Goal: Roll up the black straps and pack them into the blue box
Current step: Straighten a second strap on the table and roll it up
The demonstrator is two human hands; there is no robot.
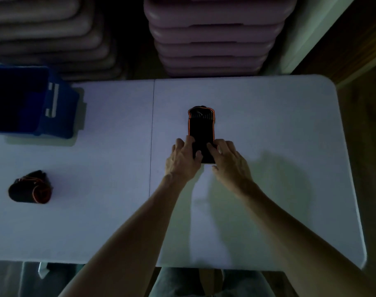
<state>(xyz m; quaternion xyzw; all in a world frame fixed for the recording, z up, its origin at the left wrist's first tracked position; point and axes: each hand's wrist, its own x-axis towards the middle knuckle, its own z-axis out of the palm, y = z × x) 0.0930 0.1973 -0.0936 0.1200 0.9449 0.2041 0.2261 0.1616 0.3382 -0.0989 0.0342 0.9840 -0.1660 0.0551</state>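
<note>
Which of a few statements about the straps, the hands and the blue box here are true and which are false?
1. Both hands work the near end of the flat black strap. True: the left hand and right hand have fingers curled on it.
2. The rolled strap already sits inside the blue box. False: it lies on the white table, nearer the person than the box.
3. The flat strap has orange edging. True.
4. The blue box stands at the table's right side. False: it stands at the far left.
</note>
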